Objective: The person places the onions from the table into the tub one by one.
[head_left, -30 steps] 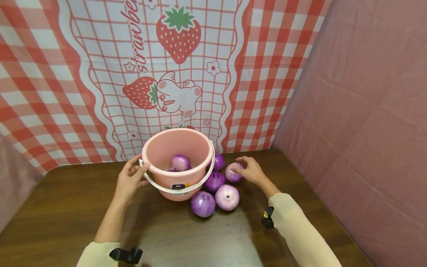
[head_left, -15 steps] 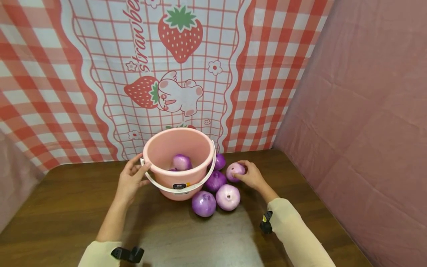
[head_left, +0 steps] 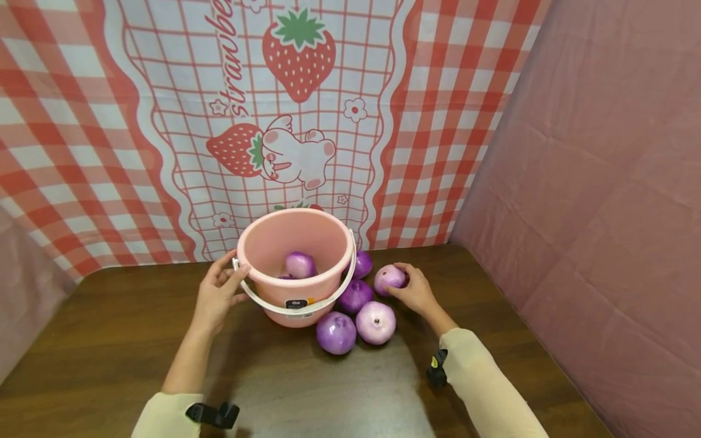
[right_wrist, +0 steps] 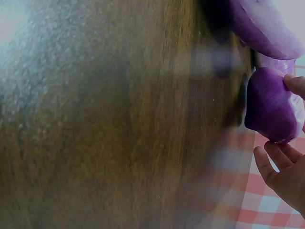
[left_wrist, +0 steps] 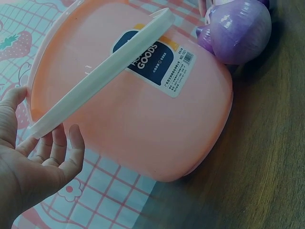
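A pink plastic bucket (head_left: 263,293) with a white handle (left_wrist: 97,78) stands on the table. At its left side my left hand (head_left: 212,301) grips the rim near the handle's end, thumb over the edge. Inside the bucket lies a purple onion (head_left: 300,265), with part of another showing below it. My right hand (head_left: 417,292) holds a purple onion (head_left: 387,278) between thumb and fingers, right of the bucket. Close to it are a pale onion (head_left: 375,323), a purple onion (head_left: 336,333), a darker onion (head_left: 356,296) and one (head_left: 362,264) partly behind the bucket.
The brown wooden table (head_left: 306,389) ends at a red-and-white checked strawberry cloth (head_left: 427,152) hanging behind the bucket. A pink cloth (head_left: 580,182) hangs along the right side. Each forearm wears a black wrist mount.
My right hand has taken the rightmost onion in its fingers; the onion has turned and seems slightly raised. My left hand keeps its hold on the bucket. The head view has shifted slightly.
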Demonstrator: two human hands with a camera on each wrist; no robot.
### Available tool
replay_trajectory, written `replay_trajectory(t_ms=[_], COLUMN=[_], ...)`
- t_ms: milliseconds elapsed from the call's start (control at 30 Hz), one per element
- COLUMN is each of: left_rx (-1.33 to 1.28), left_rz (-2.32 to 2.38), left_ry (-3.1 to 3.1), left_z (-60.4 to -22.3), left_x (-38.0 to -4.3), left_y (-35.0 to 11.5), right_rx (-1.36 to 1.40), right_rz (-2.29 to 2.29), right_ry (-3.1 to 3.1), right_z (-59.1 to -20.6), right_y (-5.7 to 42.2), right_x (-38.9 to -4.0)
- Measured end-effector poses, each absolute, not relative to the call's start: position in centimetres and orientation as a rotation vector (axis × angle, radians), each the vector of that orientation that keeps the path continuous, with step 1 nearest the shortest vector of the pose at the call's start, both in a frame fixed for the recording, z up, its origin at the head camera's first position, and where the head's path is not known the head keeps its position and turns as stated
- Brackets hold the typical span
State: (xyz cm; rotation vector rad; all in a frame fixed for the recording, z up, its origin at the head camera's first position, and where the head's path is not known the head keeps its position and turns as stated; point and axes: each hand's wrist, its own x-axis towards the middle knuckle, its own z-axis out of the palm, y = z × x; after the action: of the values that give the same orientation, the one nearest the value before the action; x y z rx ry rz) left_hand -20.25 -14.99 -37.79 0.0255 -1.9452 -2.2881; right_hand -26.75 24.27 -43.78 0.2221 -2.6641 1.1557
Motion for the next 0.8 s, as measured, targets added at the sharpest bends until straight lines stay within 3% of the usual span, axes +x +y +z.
replay_trajectory(t_ms=[800], left_rx=[0.023], left_rz=[-2.297], left_ry=[-1.931], left_z=[-37.6], left_x=[-20.1], left_y=[-14.8], right_rx=[0.203], right_rz=[1.133], right_ry=[-2.656], right_z=[-41.3], right_y=[25.0], right_x=[-26.6])
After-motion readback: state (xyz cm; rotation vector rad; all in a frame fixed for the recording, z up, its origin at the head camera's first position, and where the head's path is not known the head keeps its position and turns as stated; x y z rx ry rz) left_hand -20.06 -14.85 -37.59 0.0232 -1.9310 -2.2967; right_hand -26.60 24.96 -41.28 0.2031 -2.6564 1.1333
